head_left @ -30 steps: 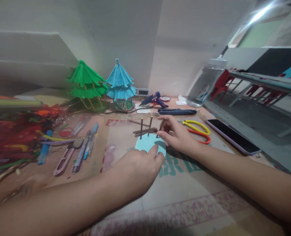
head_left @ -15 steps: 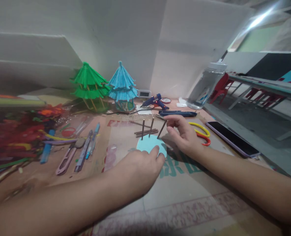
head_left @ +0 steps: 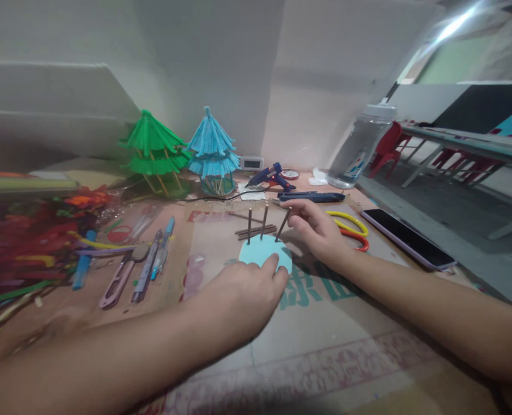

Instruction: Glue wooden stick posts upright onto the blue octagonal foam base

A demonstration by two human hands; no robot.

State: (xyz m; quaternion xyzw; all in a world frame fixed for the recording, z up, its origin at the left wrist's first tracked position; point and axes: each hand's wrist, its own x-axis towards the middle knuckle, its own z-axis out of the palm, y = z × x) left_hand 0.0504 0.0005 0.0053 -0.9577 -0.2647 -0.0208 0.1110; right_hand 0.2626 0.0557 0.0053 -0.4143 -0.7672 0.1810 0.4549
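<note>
A light blue round disc (head_left: 260, 249) lies on the table with three thin brown sticks standing along its far edge. Two of these sticks are nearly upright, while the right stick (head_left: 282, 225) leans to the right. My left hand (head_left: 251, 294) is closed over the near edge of the disc, its fingertips on top. At the leaning stick's upper end is my right hand (head_left: 320, 233), thumb and index finger around it. Behind the disc lie several loose brown sticks (head_left: 256, 231). Scissors (head_left: 346, 219) with yellow and red handles lie partly hidden behind my right hand.
Green (head_left: 152, 141) and blue (head_left: 210, 147) two-tiered roofed models stand at the back beside a glue gun (head_left: 273, 176). A clear bottle (head_left: 360, 150) and a phone (head_left: 407, 239) are on the right. Pens (head_left: 147, 268), a pink cutter (head_left: 120, 282) and colourful craft scraps (head_left: 26, 248) lie left.
My right index finger has reached further left, past the top of the leaning stick. My left hand stays on the disc. The view has shifted slightly.
</note>
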